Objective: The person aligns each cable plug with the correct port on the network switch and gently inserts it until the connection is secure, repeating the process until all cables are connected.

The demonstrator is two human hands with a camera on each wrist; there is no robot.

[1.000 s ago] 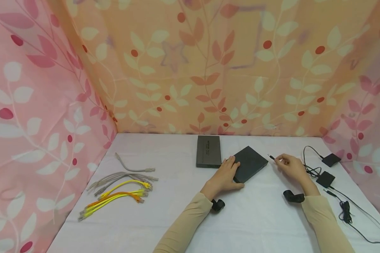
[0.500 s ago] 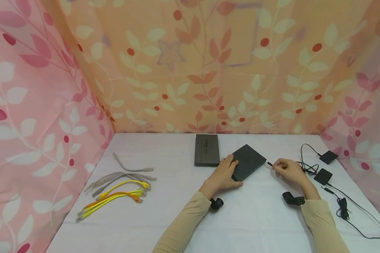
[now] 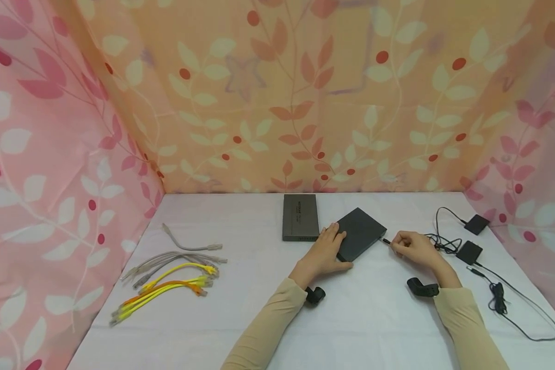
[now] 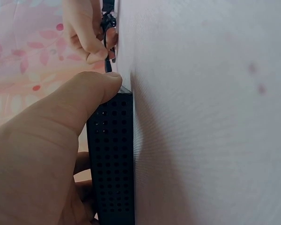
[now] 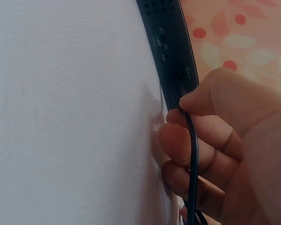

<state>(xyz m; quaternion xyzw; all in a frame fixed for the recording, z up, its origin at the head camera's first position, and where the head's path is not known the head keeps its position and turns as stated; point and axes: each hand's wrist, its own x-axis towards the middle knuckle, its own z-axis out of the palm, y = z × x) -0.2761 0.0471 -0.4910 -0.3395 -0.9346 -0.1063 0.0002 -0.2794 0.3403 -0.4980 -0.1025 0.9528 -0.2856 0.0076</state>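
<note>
Since a second ago, carried leftward from open air and now brought right up to the side of the angled dark box (image 3: 361, 232): the power plug (image 3: 386, 241), pinched in the right hand (image 3: 409, 247). Apparently at the socket, though seating cannot be told. Braced by the left hand (image 3: 326, 251), thumb and fingers clamped on the box's near corner on the surface (image 3: 240, 318). No containers in sight.

Head view high, forward-down; wrist views close, sharing the dark box (image 3: 359, 232).
</note>
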